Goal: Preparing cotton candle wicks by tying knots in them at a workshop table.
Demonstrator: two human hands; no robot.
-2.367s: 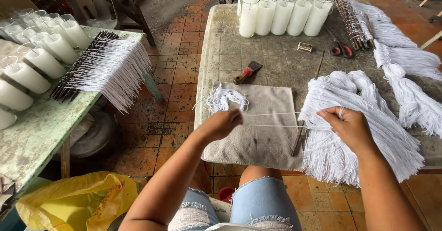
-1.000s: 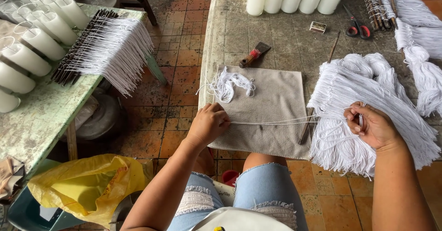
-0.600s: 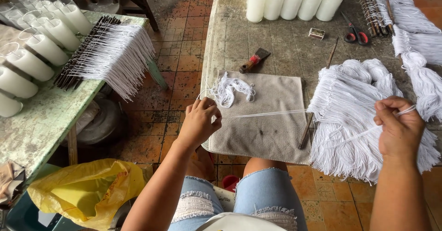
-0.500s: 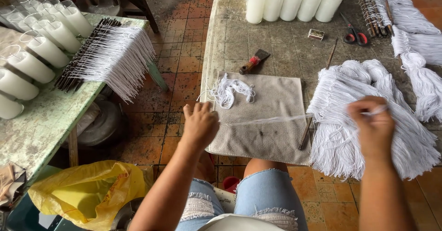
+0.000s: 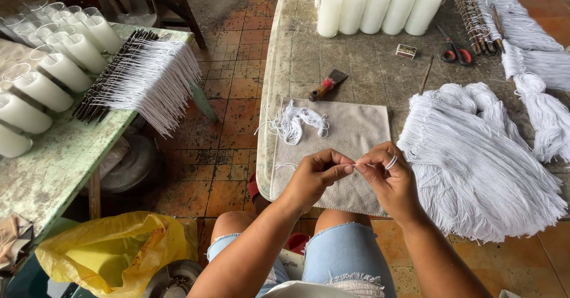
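My left hand (image 5: pixel 314 176) and my right hand (image 5: pixel 389 179) meet over the front edge of a grey cloth (image 5: pixel 350 131) on the stone table (image 5: pixel 297 66). Both pinch a thin white string (image 5: pixel 362 165), which loops around a finger of my right hand. A big heap of white strings (image 5: pixel 475 155) lies just right of my right hand. A small tangle of white string (image 5: pixel 297 121) rests on the cloth's far left corner.
Glass candles (image 5: pixel 374 7) stand at the table's back, with a scraper (image 5: pixel 326 85), a small box (image 5: pixel 406 51), red scissors (image 5: pixel 454 51) and a stick (image 5: pixel 426 75). A green table (image 5: pixel 53 167) at left holds more candles (image 5: pixel 47 78) and strings on dark sticks (image 5: pixel 142 78). A yellow bag (image 5: pixel 101 253) lies below.
My hands were apart, stretching a string across the cloth from the heap. They have come together at the cloth's front edge, with the string wound around my right finger.
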